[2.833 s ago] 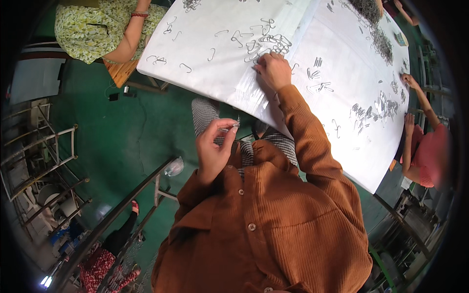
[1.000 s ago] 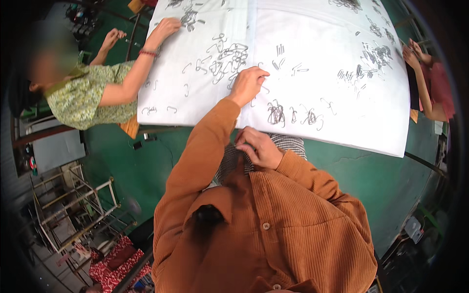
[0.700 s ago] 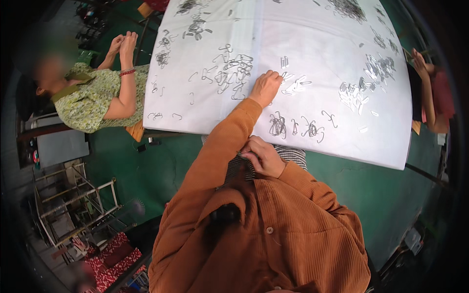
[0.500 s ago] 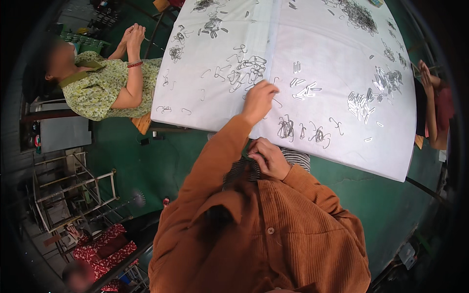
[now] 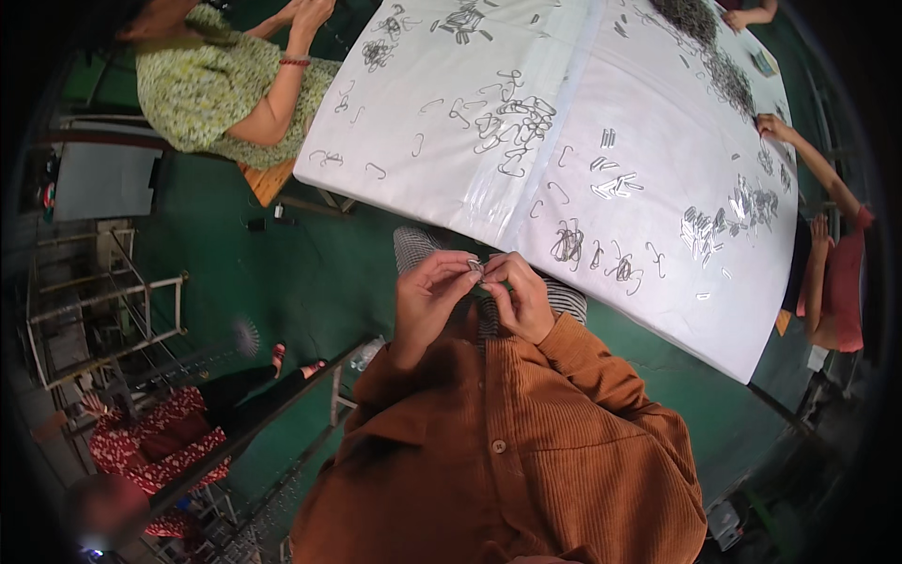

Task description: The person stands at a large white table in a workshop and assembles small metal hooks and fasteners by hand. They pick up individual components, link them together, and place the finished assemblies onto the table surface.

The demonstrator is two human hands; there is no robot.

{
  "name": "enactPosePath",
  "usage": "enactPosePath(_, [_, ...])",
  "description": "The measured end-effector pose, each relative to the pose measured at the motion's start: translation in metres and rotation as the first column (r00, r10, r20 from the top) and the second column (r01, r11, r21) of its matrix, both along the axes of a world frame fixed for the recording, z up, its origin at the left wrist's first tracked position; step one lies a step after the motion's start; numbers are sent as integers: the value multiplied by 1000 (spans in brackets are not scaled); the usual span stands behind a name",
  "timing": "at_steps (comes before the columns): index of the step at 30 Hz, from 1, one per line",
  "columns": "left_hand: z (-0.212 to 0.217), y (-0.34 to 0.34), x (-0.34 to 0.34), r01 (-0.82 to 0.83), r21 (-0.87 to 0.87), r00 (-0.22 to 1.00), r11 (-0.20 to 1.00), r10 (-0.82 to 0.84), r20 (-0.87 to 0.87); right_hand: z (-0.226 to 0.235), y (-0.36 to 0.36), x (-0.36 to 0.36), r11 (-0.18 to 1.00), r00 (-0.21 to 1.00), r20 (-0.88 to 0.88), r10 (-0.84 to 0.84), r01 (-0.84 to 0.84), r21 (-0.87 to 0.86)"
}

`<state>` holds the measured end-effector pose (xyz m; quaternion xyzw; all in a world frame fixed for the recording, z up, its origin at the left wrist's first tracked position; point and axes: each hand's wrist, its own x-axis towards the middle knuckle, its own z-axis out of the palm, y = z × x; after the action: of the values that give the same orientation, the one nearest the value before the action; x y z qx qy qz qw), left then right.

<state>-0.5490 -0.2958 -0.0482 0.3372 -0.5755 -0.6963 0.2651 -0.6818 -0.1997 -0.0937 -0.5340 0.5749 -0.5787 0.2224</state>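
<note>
My left hand (image 5: 431,293) and my right hand (image 5: 520,295) meet over my lap, just off the table's near edge. Fingertips of both are pinched around a small metal wire piece (image 5: 476,269); its exact shape is partly hidden by the fingers. On the white-covered table (image 5: 423,193) beyond lies a loose pile of bent wire hooks (image 5: 514,124). A dark tangle of hooks (image 5: 567,242) lies closer to me, with several smaller groups to its right. Slim oblong metal pieces (image 5: 615,185) are scattered behind these.
At left, a person in a green patterned top (image 5: 211,85) sits by the table. Another person's arm (image 5: 822,169) reaches in from the right. More oblong pieces (image 5: 705,235) lie at the table's right. A metal frame (image 5: 108,310) stands on the green floor at left.
My left hand has come back from the hooks on the table to my right hand. Both now pinch at one spot. The view has shifted, and a person's arm now reaches the table's right side.
</note>
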Motion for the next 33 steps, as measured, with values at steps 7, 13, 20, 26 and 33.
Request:
enactPosePath(7, [-6,2,6,-55,-9,998,998,55,-40,2,-5,8,1000,1000,-18,7,-7,-25])
enactPosePath(13, [-6,2,11,-69,-22,998,997,69,2,4,-8,8,1000,999,-36,20,-21,-23])
enactPosePath(20, [-3,7,17,-72,-152,996,986,80,48,-3,-9,10,999,996,-77,39,-36,34])
enactPosePath(26, [-9,19,19,-121,-355,986,927,152,62,9,-10,-5,990,992,-52,112,-107,90])
enactPosePath(33, [-7,13,22,-39,-381,991,924,85,107,-38,-138,-130,951,895,-337,-293,308,-9])
